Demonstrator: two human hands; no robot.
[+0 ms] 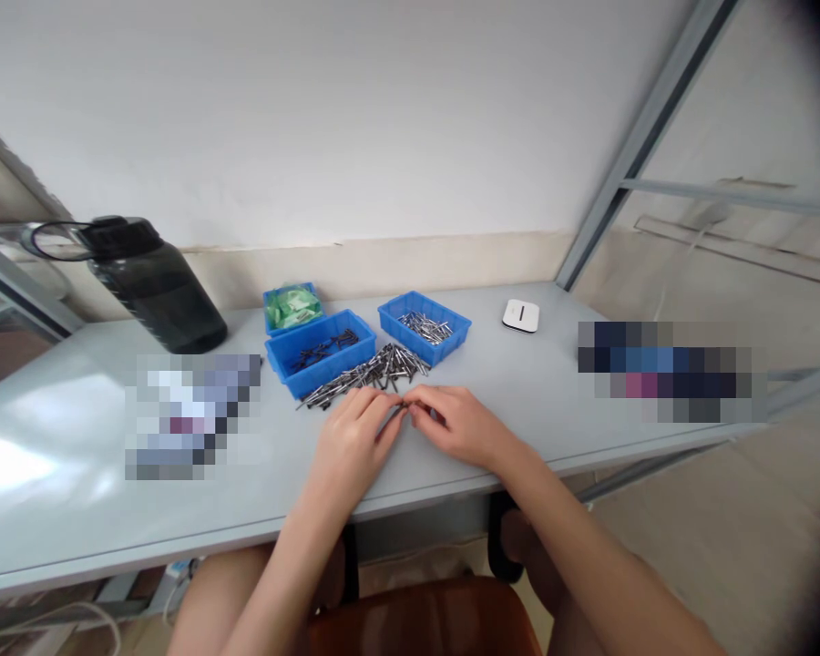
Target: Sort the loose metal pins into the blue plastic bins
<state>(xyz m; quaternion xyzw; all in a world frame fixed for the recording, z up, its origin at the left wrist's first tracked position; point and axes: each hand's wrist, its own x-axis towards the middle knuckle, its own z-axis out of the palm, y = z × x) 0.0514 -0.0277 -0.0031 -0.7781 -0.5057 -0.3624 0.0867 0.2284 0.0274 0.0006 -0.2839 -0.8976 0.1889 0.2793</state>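
My left hand (356, 433) and my right hand (451, 421) meet at the fingertips over the table's front part, both pinching a small dark metal piece (403, 405). Just beyond them lies a loose pile of thin metal pieces (375, 369), silvery and dark. Behind the pile on the left, a blue bin (321, 371) contains dark pieces (324, 349). Another blue bin (451, 348), behind the pile on the right, contains silvery pieces (427, 328). The exact shape of the held piece is partly hidden by my fingers.
A small blue bin with green packets (292, 307) stands at the back. A dark bottle (168, 296) stands at the back left, and a white square device (521, 315) lies at the back right. Blurred items occupy the table's left (191, 415) and right (662, 369).
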